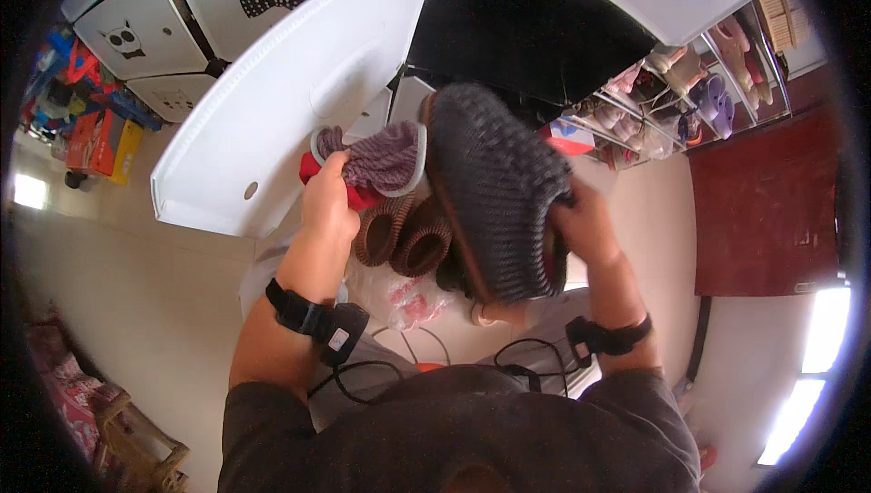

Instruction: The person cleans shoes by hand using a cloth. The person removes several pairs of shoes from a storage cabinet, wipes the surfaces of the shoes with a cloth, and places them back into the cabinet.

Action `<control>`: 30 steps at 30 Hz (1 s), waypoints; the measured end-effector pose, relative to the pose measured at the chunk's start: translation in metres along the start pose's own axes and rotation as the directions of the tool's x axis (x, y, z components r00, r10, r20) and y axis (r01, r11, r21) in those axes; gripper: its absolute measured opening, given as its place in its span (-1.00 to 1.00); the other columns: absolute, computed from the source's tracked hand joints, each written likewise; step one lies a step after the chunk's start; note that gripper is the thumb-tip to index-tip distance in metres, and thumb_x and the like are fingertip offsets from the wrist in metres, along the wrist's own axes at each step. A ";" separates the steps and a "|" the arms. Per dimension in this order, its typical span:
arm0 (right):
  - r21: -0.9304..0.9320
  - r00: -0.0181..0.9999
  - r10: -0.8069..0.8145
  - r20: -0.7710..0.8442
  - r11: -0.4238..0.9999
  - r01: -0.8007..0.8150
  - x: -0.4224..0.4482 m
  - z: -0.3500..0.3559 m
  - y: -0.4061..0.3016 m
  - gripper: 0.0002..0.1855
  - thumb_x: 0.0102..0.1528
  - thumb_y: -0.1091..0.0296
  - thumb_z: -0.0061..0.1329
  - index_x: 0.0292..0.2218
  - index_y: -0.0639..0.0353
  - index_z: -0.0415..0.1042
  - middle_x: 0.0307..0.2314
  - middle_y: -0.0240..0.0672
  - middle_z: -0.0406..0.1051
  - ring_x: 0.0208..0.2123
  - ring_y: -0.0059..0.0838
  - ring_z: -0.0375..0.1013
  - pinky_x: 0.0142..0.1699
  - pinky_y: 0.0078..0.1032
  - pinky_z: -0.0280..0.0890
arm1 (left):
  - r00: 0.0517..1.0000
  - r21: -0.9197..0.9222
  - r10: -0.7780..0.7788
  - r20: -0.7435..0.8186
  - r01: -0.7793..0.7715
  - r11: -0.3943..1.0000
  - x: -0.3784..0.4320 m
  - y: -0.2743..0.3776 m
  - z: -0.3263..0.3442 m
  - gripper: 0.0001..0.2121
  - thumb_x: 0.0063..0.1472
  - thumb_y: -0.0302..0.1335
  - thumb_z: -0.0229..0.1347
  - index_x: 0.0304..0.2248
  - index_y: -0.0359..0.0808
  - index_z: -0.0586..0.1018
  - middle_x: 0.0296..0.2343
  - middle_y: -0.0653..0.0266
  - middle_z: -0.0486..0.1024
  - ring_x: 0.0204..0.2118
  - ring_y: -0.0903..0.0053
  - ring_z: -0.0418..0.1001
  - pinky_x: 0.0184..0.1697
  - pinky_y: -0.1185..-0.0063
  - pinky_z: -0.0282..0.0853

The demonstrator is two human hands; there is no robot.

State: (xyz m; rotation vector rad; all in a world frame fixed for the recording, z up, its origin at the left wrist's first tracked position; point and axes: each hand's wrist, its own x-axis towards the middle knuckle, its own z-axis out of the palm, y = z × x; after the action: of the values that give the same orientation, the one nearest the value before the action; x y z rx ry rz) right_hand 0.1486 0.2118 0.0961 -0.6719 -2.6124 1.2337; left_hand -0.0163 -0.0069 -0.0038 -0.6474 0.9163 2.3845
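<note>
My left hand (328, 204) grips a bunched purple-grey ribbed cloth (389, 153) with a pale edging and red fabric (363, 198) beneath it. My right hand (590, 226) holds a dark grey knitted shoe (486, 180) at its opening, fingers partly hidden inside. The shoe is raised, toe away from me, its brown sole edge facing left. Cloth and shoe are side by side; whether they touch I cannot tell. Below them is a pair of brown knitted slippers (423, 248), partly covered by the shoe, near a clear plastic bag (401, 296) with red print.
A white cabinet door (292, 112) stands swung out at left, before a black compartment (517, 23). To the right are a metal shoe rack (670, 112) and a dark red door (762, 214). An orange box (92, 142) and a wooden piece (139, 435) lie at far left.
</note>
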 end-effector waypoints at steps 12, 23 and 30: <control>-0.741 0.929 -0.193 -0.317 0.661 -0.115 0.249 0.032 0.004 -0.83 -0.06 0.29 -0.28 -0.48 0.18 0.28 -0.51 -0.27 0.27 -0.47 -0.41 0.29 -0.40 -0.51 0.21 | 0.994 0.121 -0.111 0.013 0.109 0.987 -0.011 -0.018 0.028 -0.80 -0.07 -0.58 -0.05 -0.37 -0.44 0.35 -0.48 0.19 0.37 -0.42 0.46 0.37 -0.36 0.56 0.31; -0.684 0.846 -0.265 -0.463 0.714 -0.151 0.356 0.101 0.024 -0.82 -0.07 0.38 -0.26 -0.65 0.14 0.28 -0.70 -0.39 0.21 -0.68 -0.49 0.16 -0.58 -0.58 0.15 | 0.982 0.189 -0.180 0.065 0.165 0.968 -0.002 -0.022 0.029 -0.77 -0.07 -0.62 -0.06 -0.32 -0.42 0.33 -0.43 0.20 0.36 -0.40 0.48 0.36 -0.33 0.56 0.32; -0.736 0.657 -0.588 -0.471 0.673 0.074 0.384 0.121 0.072 -0.79 -0.02 0.35 -0.28 -0.64 0.12 0.28 -0.70 -0.43 0.19 -0.67 -0.54 0.13 -0.56 -0.62 0.16 | 0.977 0.194 -0.200 0.081 0.181 0.964 -0.002 -0.024 0.031 -0.74 -0.04 -0.66 -0.12 -0.27 -0.38 0.27 -0.39 0.21 0.34 -0.36 0.47 0.35 -0.29 0.56 0.30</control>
State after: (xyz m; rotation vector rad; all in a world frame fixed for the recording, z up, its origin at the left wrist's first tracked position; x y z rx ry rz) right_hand -0.2087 0.3488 -0.0489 -0.5017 -2.2695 -0.1556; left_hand -0.0084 0.0302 0.0063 -0.5146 0.9727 2.1118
